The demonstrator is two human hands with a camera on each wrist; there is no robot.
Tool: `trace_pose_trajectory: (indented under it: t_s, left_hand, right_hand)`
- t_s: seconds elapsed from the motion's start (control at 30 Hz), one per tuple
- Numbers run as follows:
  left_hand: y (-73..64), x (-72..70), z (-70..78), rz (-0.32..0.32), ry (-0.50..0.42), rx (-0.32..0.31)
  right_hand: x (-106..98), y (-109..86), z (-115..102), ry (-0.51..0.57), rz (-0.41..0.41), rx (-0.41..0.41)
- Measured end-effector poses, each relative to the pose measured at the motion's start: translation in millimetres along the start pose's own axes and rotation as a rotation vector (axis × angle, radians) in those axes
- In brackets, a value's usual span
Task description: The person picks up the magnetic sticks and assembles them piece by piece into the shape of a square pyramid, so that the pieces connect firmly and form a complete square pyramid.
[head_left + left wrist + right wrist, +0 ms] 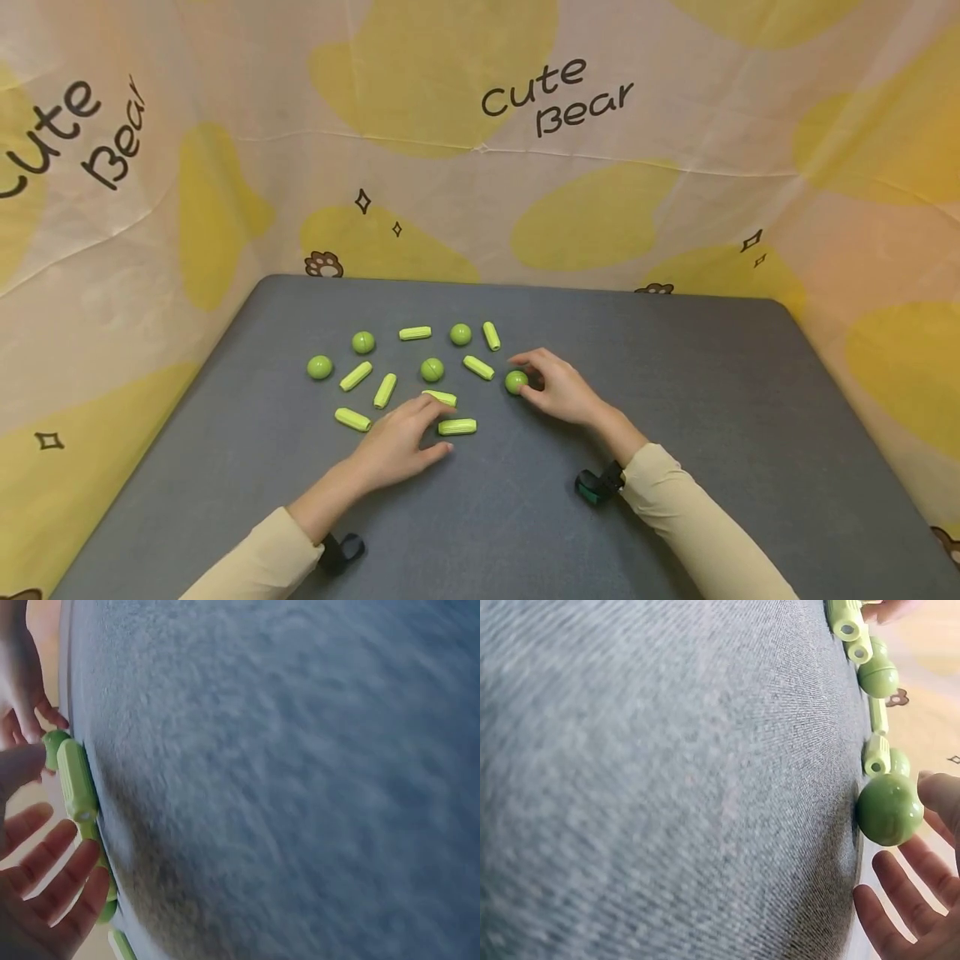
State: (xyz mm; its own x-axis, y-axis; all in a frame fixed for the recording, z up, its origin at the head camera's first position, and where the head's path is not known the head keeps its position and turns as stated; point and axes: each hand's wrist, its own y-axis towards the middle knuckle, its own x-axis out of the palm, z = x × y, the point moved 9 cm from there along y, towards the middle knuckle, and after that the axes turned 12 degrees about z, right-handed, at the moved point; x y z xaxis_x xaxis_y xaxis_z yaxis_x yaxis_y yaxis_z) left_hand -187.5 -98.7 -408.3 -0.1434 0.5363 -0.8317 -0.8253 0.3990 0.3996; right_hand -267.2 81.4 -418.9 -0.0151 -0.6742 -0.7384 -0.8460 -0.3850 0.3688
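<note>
My left hand point(401, 442) is spread low over the tabletop, with its thumb and fingers apart. Between them lies a short, ribbed, light-green tube point(457, 427) with a small hole in its end, and the left wrist view shows that tube point(76, 776) just past the fingertips. Another tube point(441, 397) is partly hidden behind those fingers. My right hand point(558, 387) is beside a shiny green ball point(516, 382), thumb at its near side and forefinger arched beyond it with a gap. In the right wrist view the ball point(889, 810) sits on the table by the thumb tip.
Several more green balls point(319, 367) and light-green tubes point(356, 376) lie scattered left of centre on the dark grey table point(712, 400). A printed cloth point(420, 108) hangs behind and along both sides. Black straps point(600, 483) circle the wrists.
</note>
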Motion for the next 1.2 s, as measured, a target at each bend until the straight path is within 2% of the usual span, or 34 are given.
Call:
trace_pose_trajectory:
  t_s: [0.23, 0.4, 0.63, 0.83, 1.2]
  left_hand:
    - [5.4, 8.0, 2.5, -0.020, 0.057, 0.007]
    - [8.1, 11.1, 3.3, -0.010, 0.104, 0.040]
    - [11.8, 11.5, 4.2, 0.008, 0.125, 0.070]
    - [14.3, 12.5, 5.7, 0.000, 0.128, 0.068]
    - [20.7, 4.9, 27.4, 0.005, 0.096, 0.091]
  right_hand:
    - [2, 0.4, 0, -0.003, 0.003, 0.003]
    - [3, 0.2, 0, -0.012, -0.005, -0.001]
    - [6, -0.5, 0, -0.018, -0.017, -0.001]
    - [8, -0.8, 1, -0.008, -0.020, -0.010]
    - [8, -0.8, 2, -0.002, -0.023, -0.012]
